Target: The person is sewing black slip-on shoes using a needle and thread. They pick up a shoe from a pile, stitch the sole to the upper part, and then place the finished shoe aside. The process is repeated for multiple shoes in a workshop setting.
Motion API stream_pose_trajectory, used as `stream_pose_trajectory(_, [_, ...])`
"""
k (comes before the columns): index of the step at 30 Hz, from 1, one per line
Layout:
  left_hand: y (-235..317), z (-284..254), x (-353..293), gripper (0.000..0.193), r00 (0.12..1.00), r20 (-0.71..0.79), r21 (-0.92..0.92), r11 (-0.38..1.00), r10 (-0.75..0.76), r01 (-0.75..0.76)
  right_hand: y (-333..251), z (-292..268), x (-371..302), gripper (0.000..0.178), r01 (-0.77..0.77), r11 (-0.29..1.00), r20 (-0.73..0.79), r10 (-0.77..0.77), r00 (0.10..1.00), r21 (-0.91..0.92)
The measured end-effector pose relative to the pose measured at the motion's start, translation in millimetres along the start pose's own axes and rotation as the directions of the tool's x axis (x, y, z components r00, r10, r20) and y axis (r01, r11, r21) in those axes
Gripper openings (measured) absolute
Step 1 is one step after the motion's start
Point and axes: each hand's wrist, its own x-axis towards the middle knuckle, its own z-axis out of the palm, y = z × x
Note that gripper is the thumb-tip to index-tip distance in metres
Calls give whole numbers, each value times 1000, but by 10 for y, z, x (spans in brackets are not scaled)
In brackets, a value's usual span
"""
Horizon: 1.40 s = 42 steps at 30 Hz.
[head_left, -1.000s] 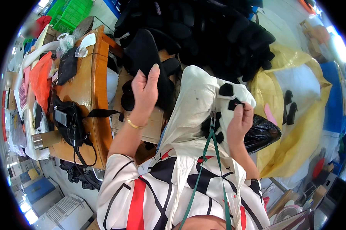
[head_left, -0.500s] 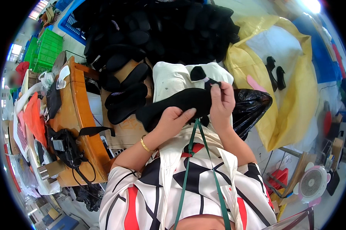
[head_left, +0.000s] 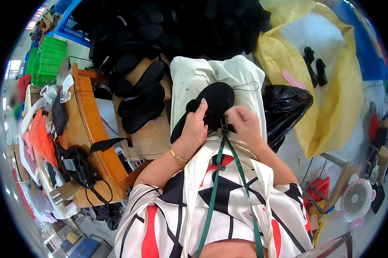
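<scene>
no word, number or sign can be read in the frame. left of centre, orange strokes (head_left: 148,132) stand on the brown cardboard (head_left: 157,148), too coarse and blurred to make out as letters or a drawing. below and right of centre, tiny red marks (head_left: 263,210) show on the white part of the patterned shirt (head_left: 172,223), too small to tell whether they are writing.
</scene>
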Motion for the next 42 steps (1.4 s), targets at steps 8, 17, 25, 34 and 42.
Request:
stream_pose_trajectory(8, [21, 192, 44, 24, 999, -46, -135, 991, -28, 21, 353, -2503, -334, 15, 472, 571, -694, 261, 671, 672])
stream_pose_trajectory(17, [-81, 81, 171, 23, 998, -60, -19, 1000, -20, 19, 894, -2759, -912, 14, 161, 987, -964, -26, 266, 18])
stream_pose_trajectory(25, [-76, -25, 60, 21, 999, -40, 78, 997, 13, -10, 101, -743, 30, 11, 11, 937, -345, 118, 931, 350])
stream_pose_trajectory(34, [-43, 219, 129, 14, 995, -99, -45, 999, -14, 10, -192, -93, 230, 9, -107, 986, 25, 111, 994, -125])
stream_pose_trajectory(42, [-83, 139, 184, 15, 991, -123, -32, 998, -57, 54, -221, -63, 266, 9, -22, 986, 56, 32, 998, -167])
